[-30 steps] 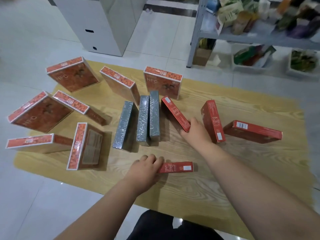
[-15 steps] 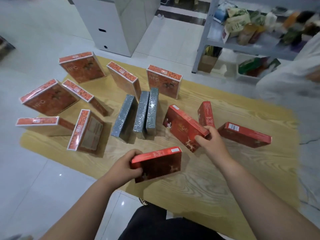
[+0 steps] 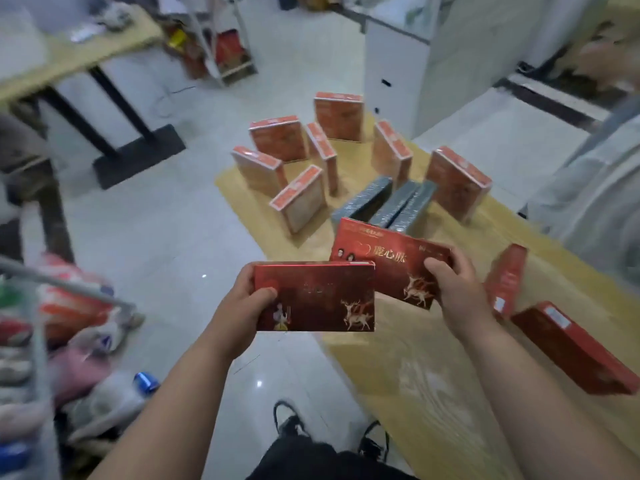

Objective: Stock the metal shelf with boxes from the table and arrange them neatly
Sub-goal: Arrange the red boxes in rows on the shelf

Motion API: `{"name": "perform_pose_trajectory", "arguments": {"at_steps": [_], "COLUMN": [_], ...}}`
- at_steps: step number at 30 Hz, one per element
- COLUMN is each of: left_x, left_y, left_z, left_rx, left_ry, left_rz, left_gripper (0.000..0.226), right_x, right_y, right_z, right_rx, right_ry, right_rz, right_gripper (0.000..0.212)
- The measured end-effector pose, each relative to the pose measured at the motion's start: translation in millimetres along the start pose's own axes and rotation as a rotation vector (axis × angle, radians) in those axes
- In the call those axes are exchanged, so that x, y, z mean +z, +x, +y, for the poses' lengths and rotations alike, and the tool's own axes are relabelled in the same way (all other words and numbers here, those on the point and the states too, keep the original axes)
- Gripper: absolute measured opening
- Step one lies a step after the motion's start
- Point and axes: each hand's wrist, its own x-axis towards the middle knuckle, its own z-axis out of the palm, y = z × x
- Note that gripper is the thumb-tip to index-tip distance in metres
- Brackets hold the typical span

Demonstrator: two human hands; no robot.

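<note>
My left hand [image 3: 247, 306] grips a flat dark red box with a deer picture [image 3: 322, 299] by its left end, lifted off the table. My right hand [image 3: 453, 292] grips a second dark red deer box [image 3: 384, 261] by its right end, just behind and right of the first. Both boxes hang over the near left edge of the low wooden table [image 3: 433, 375]. Two more dark red boxes [image 3: 571, 351] stay on the table at right. Several orange boxes [image 3: 280, 138] and grey boxes [image 3: 363, 202] stand at the table's far end. A metal shelf [image 3: 38, 358] is blurred at the lower left.
The shelf at lower left holds blurred packets and bottles [image 3: 79, 306]. A white cabinet [image 3: 415, 57] stands beyond the table. A desk with black legs [image 3: 104, 109] is at the upper left. A person's pale clothing [image 3: 595, 188] fills the right edge. White tiled floor [image 3: 173, 237] lies between shelf and table.
Both hands have lifted their red boxes off the table and brought them together. My view has swung left, bringing the metal shelf into sight at lower left.
</note>
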Motion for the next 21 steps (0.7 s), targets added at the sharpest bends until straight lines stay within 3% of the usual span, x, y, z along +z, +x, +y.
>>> {"name": "perform_pose_trajectory", "arguments": {"at_steps": [10, 17, 21], "left_x": [-165.2, -270.2, -309.3], "left_y": [-169.1, -334.5, -419.9], "left_z": [-14.4, -36.0, -47.6], "left_rx": [0.119, 0.191, 0.294], "left_ry": [-0.154, -0.257, -0.249], "left_rz": [0.6, 1.036, 1.212], "left_gripper": [0.04, 0.039, 0.059], "right_x": [227.5, 414.4, 502.4], "right_y": [-56.2, -181.4, -266.6], "right_z": [-23.9, -29.0, -31.3], "right_rx": [-0.051, -0.12, -0.173], "right_ry": [-0.051, -0.135, -0.116], "right_rz": [-0.586, -1.009, -1.227], "right_gripper": [0.039, 0.036, 0.035]}}
